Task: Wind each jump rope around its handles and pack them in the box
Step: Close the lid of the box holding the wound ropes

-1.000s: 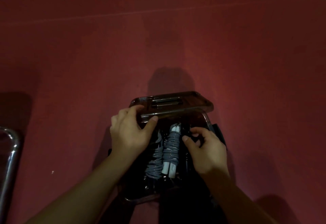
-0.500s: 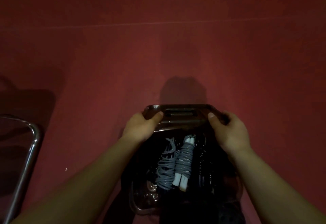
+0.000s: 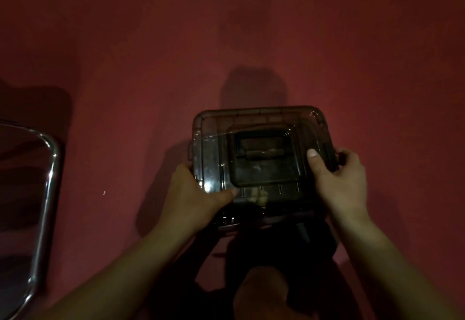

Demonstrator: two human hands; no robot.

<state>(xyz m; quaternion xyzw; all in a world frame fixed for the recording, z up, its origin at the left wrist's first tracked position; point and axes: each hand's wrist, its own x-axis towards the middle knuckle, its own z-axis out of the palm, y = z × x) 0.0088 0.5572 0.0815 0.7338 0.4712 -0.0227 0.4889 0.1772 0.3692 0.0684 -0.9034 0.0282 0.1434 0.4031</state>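
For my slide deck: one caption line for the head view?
Both hands, left and right, press the smoky lid down onto the box.

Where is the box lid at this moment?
In the head view the lid lies over the box just right of centre, held between the left hand and right hand, with the metal chair frame far to its left.

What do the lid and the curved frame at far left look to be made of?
Lid: tinted see-through plastic, glossy; glare spots and moulded ribs show, with pale shapes faintly visible through it. Frame: probably chromed metal tube, given its bright mirror-like highlights.
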